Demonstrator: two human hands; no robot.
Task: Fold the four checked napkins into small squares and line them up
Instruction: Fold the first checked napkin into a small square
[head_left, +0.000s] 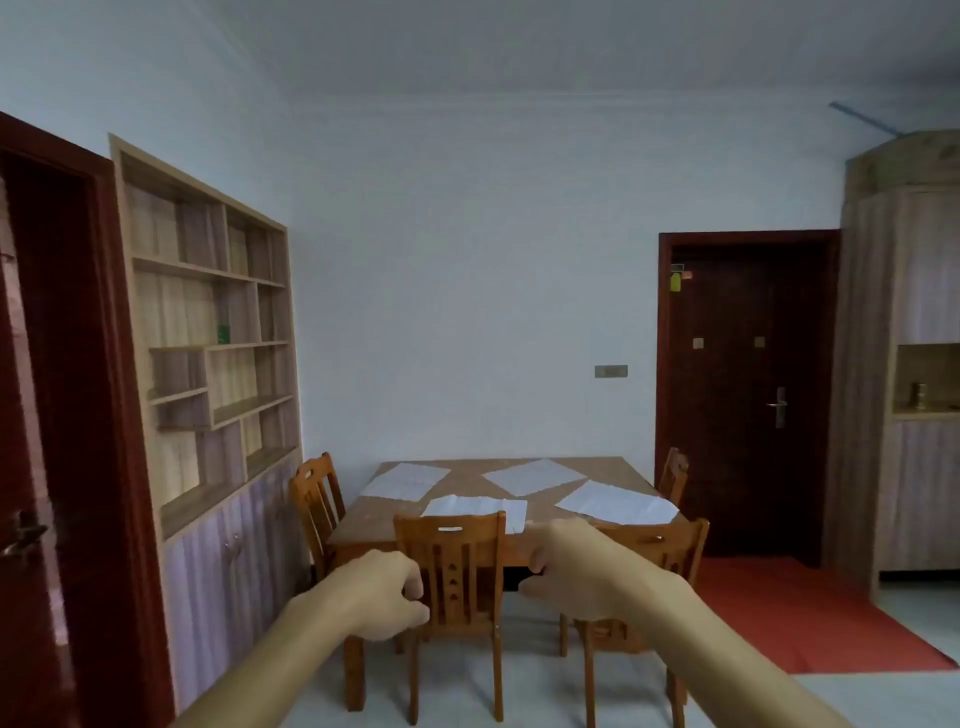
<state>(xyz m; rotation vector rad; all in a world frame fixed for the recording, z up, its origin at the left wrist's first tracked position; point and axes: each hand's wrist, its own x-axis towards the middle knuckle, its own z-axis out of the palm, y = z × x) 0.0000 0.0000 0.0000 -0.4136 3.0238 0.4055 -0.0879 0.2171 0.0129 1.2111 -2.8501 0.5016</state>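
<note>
Several pale napkins lie spread flat on a wooden table (374, 525) across the room: one at the far left (405, 480), one at the far middle (535, 475), one at the right (615, 503) and one at the near edge (475, 508). My left hand (382, 595) and my right hand (569, 569) are held out in front of me, well short of the table. Both have loosely curled fingers and hold nothing.
Wooden chairs stand around the table: two at the near side (452, 566) (654, 551), one left (314, 499), one right (675, 475). A shelf unit (208, 338) lines the left wall. A dark door (748, 395) and red mat (810, 618) are on the right.
</note>
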